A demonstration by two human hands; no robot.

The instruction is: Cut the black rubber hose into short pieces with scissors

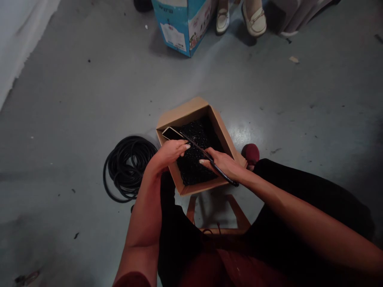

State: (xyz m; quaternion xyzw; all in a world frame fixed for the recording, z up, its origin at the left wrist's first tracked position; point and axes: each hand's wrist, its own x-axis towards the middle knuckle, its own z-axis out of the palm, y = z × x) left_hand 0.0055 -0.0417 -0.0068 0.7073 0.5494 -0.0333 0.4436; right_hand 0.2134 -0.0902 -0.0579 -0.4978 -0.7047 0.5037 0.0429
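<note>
An open cardboard box [182, 115] sits in front of me, packed with a heap of black rubber tubing [191, 167]. My right hand [221, 163] is shut around a length of black tube [224, 172] that runs across the box. My left hand [169, 153] is over the box's near left corner, its fingertips close beside the thin part of that tube. Whether it grips the tube I cannot tell. A flat black rectangular piece [171, 133] lies against the far left side of the box. On the floor left of the box lies a loose coil of black tubing [127, 169].
Beneath the box stands a wooden stool [218, 215]. A dark red round object [250, 154] sits just right of the box. At the far edge of the grey floor are a blue and white carton [182, 24] and a person's cream shoes [254, 18].
</note>
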